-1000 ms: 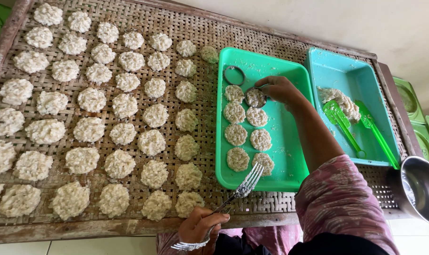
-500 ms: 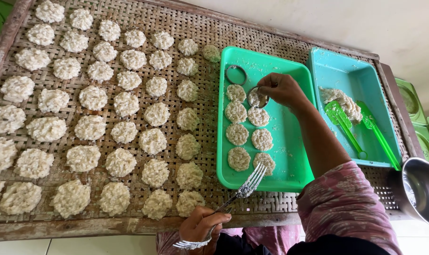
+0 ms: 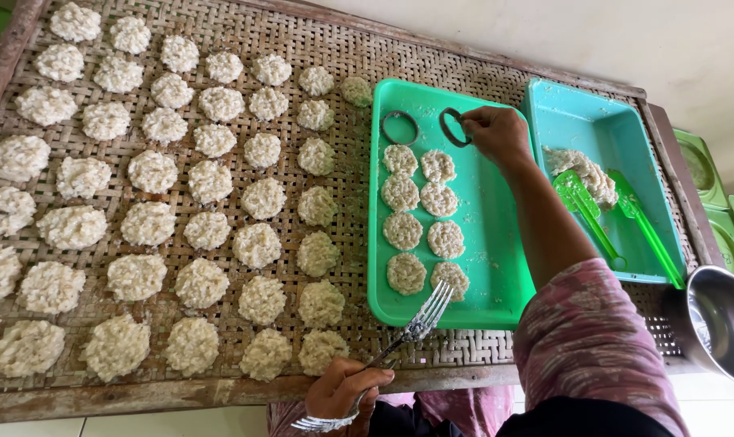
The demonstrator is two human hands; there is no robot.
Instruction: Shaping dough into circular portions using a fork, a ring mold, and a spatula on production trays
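Observation:
My right hand (image 3: pixel 498 134) reaches over the green tray (image 3: pixel 496 235) and pinches a dark metal ring mould (image 3: pixel 454 127) at the tray's far end. A second ring mould (image 3: pixel 400 128) lies beside it on the tray. Several round rice patties (image 3: pixel 422 217) sit in two columns on the tray. My left hand (image 3: pixel 340 394) grips a metal fork (image 3: pixel 415 328) near the mat's front edge, its tines pointing at the tray's near corner.
Many rice patties (image 3: pixel 152 172) lie in rows on the woven bamboo mat (image 3: pixel 342 48). A turquoise tub (image 3: pixel 617 162) at right holds rice and two green spoons (image 3: pixel 593 214). A steel pot (image 3: pixel 719 320) stands at the right edge.
My right hand has lifted the ring mould off the top patty and moved it toward the tray's far end. The left hand with the fork has stayed put.

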